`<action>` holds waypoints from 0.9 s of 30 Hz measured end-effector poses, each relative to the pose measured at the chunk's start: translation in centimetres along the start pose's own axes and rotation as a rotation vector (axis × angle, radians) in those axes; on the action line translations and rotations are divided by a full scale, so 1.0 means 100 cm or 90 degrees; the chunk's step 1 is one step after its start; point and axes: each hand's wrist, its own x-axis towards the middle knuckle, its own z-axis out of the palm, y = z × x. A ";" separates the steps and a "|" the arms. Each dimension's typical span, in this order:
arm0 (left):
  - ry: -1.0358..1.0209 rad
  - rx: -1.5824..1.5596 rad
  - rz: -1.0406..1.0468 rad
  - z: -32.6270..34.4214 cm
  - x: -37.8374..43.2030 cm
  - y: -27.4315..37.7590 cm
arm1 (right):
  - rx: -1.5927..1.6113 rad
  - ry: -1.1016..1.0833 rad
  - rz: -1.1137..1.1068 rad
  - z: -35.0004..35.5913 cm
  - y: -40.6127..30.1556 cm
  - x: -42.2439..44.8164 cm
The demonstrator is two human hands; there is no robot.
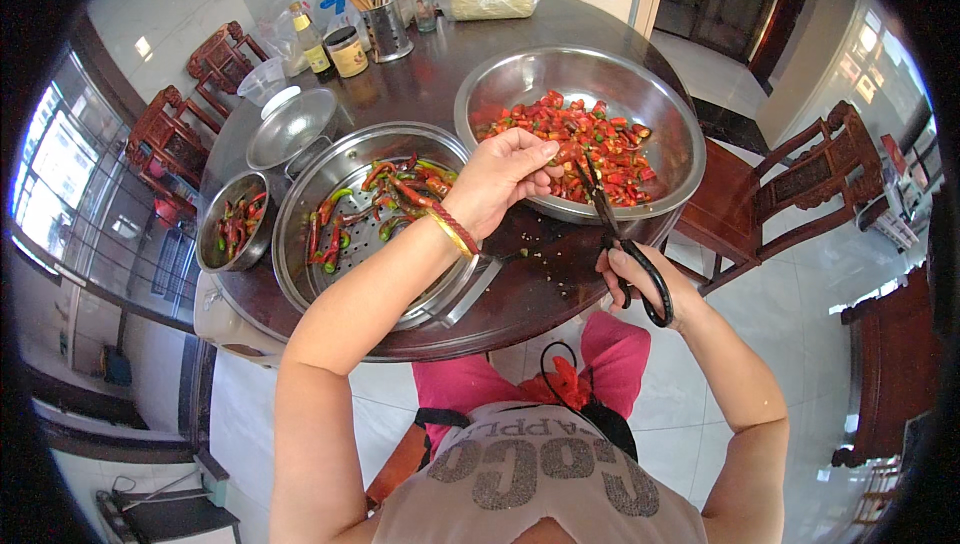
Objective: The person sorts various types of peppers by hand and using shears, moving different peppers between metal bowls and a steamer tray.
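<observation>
Over the near rim of a large stainless steel bowl (675, 161), my left hand (506, 176) pinches a red chili pepper (568, 152). My right hand (641, 277) grips black-handled scissors (600, 202), whose blades are at the pepper. Cut red chili pieces (592, 127) lie in the bowl below. Left of it, partly hidden by my left forearm, a steel steamer pan (289, 244) with a perforated bottom holds whole red and green chilies (409, 187). A smaller steel bowl (206, 255) at the table's left edge holds more chilies (241, 225).
A glass lid (292, 127), plastic tub (261, 81), bottle (311, 41), jar (346, 52), utensil holder (388, 33) and bagged noodles (491, 0) stand on the round dark table (420, 78). A wooden chair (720, 191) is at the right. Small seeds lie near the table's front edge.
</observation>
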 end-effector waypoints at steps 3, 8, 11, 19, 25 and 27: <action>-0.026 -0.011 -0.007 0.000 -0.002 -0.001 | -0.022 -0.036 -0.007 -0.003 0.005 0.002; -0.039 0.018 -0.015 0.008 -0.005 -0.003 | 0.000 0.002 -0.024 0.000 0.006 0.008; -0.022 0.038 -0.011 0.008 -0.004 -0.004 | -0.046 0.023 -0.023 0.003 0.006 0.008; -0.006 0.043 -0.001 0.012 -0.007 -0.003 | -0.004 0.027 -0.029 0.011 0.006 0.007; -0.011 0.015 0.021 0.009 -0.006 -0.003 | -0.005 -0.009 0.022 0.011 0.000 0.004; -0.013 0.024 0.019 0.009 -0.007 -0.003 | -0.009 -0.004 -0.005 0.014 -0.006 0.002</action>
